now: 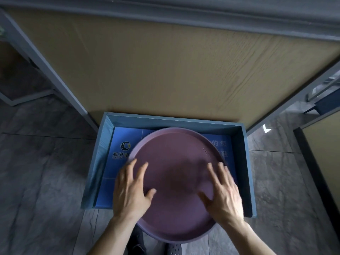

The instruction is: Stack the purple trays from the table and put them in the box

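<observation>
You've got the round purple tray (176, 173) sitting over the blue-grey box (110, 124), far rim above the blue printed floor, near rim jutting out past the box's front edge. Its rim is raised, its surface plain matte. How many trays are stacked, you can't tell.
</observation>
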`<state>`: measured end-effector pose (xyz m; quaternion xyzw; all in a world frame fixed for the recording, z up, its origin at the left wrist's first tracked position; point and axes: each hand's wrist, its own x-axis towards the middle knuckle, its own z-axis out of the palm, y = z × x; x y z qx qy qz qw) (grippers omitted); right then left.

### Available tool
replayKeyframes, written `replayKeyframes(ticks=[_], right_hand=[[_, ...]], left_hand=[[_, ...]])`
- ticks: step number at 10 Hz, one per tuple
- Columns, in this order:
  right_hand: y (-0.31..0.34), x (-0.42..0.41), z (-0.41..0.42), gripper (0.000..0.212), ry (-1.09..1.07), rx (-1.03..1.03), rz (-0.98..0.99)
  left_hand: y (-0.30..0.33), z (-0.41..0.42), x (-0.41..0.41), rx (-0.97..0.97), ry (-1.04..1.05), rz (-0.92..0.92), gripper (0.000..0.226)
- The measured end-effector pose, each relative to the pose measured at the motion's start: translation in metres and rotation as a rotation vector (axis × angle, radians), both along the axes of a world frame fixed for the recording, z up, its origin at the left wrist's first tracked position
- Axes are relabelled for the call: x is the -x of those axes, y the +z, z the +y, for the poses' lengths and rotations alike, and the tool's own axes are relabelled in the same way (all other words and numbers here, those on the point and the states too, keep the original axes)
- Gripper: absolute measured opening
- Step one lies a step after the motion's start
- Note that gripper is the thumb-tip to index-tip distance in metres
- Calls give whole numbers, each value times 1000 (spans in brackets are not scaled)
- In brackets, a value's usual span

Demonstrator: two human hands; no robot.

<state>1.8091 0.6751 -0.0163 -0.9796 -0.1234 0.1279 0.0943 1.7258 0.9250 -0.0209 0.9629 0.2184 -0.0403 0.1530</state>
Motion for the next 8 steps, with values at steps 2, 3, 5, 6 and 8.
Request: replayKeyframes(ticks=[2, 3, 5, 6, 8], right_hand=[[-13, 11, -1, 110, 194, 86, 79], [-13, 11, -2, 109, 191, 100, 98], [7, 1, 5, 107, 219, 177, 169], [39, -7, 8, 104, 202, 147, 173], [116, -27, 2, 97, 174, 58, 176]], left_hand=[[-16, -19, 8, 42, -188, 164, 121], [-14, -21, 7, 35, -175, 166, 124], [12, -20, -3, 68, -210, 284, 120], [42, -15, -9, 101, -223, 269, 120], [126, -18, -31, 60, -242, 150, 112]])
